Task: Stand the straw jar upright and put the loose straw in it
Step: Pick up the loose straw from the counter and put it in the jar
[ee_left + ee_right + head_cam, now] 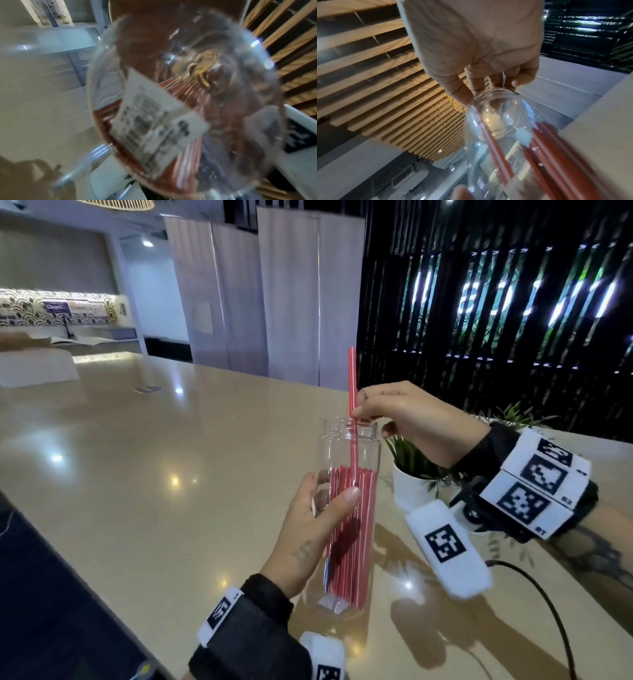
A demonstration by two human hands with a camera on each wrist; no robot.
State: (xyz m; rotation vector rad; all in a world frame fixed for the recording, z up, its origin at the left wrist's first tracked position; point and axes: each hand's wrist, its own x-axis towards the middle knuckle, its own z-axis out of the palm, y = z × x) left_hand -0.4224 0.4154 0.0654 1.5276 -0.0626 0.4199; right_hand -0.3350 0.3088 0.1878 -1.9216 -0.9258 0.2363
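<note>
Head view: the clear jar [346,529] stands upright on the beige counter [171,440], mouth up, beside a potted plant [411,470]. The left hand [308,532] wraps its body. The right hand [407,419] pinches the loose straw [352,392] just above the mouth, near vertical, lower end inside among the other straws [346,542].

Left wrist view: blurred; the jar's base fills it, a white label [154,121] showing.

Right wrist view: fingers [477,83] bunch above the jar's mouth; the straw slants down inside.

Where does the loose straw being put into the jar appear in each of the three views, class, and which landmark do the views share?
Head: loose straw centre, upright, pinched by the right hand, lower end inside the jar.
Left wrist: not distinguishable; only blurred red straws through the jar's base.
Right wrist: lower centre, slanting down from the jar mouth.
Shared landmark: the clear jar.
</note>
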